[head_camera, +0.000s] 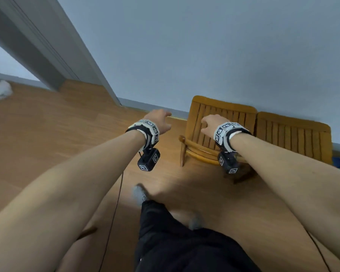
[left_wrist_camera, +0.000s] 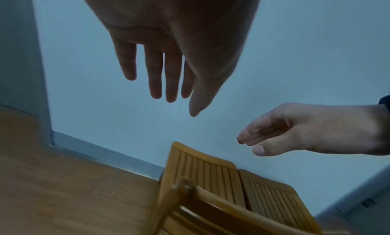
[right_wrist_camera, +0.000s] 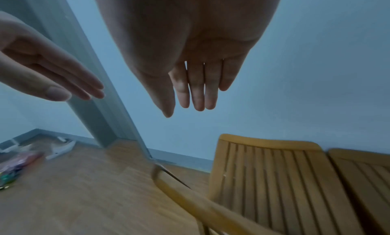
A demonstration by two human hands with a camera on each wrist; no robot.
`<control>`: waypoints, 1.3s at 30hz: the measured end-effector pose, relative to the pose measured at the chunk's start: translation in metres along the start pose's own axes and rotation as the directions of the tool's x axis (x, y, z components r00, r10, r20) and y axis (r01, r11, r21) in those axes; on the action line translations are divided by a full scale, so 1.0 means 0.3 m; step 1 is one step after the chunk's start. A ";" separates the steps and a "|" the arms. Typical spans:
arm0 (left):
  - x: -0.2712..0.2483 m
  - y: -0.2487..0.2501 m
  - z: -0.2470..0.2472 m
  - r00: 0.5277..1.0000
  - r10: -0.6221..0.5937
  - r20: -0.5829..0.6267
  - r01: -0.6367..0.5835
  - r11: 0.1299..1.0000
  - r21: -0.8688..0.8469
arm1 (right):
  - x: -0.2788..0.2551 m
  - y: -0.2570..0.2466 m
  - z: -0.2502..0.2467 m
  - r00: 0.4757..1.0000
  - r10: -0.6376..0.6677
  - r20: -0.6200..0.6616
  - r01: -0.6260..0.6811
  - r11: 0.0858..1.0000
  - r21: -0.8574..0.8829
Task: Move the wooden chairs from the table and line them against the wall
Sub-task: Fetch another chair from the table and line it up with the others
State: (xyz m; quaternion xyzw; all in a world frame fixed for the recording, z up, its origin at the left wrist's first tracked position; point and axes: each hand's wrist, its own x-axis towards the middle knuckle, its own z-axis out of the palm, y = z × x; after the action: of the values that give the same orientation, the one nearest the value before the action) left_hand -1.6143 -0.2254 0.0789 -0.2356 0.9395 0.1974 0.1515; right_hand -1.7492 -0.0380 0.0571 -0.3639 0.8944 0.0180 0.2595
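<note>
Two chairs at the wall, both hands free above them.

I see the wall (head_camera: pixel 204 46) and floor (head_camera: pixel 57 144) first, then the near chair (head_camera: pixel 220 118) beside the far chair (head_camera: pixel 290 132), backs w/ the wall, edges about touching. My left hand (head_camera: pixel 161 120) hangs over bare floor, fingers straight, grip on nothing; right hand (head_camera: pixel 210 124) is above the near chair's slats, fingers relaxed, also empty. Risk, imo: a careless brush from the right hand could knock the near chair out of line; trailing wrist cable (head_camera: pixel 116 203) could catch my feet when I turn.
</note>
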 end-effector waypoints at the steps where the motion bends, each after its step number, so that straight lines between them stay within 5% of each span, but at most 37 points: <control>1: -0.011 -0.060 -0.042 0.999 -0.031 -0.012 0.031 0.999 -0.011 | 0.031 -0.066 -0.030 1.000 -0.026 -0.005 0.026 1.000 -0.013; 11: -0.219 -0.850 -0.412 0.914 -0.371 -0.166 0.350 0.926 -0.139 | 0.375 -0.953 -0.203 0.949 -0.311 0.052 0.315 0.942 -0.112; 18: -0.483 -1.419 -0.579 0.781 -0.599 -0.176 0.566 0.798 -0.207 | 0.505 -1.678 -0.249 0.846 -0.523 0.097 0.532 0.822 -0.202; 29: -0.915 -2.034 -0.664 0.446 -0.881 -0.156 0.778 0.468 -0.419 | 0.512 -2.602 -0.185 0.629 -0.749 0.210 0.770 0.560 -0.306; 39: -1.137 -2.550 -0.697 0.137 -0.990 -0.015 0.824 0.122 -0.553 | 0.648 -3.373 -0.042 0.387 -0.850 0.358 0.901 0.266 -0.341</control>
State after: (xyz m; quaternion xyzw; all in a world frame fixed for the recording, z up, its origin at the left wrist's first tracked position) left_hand -0.9824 -0.8078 0.1619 -0.8304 0.5192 0.2021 0.0000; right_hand -1.2037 -0.9087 0.1337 -0.8461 0.4917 0.1141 0.1710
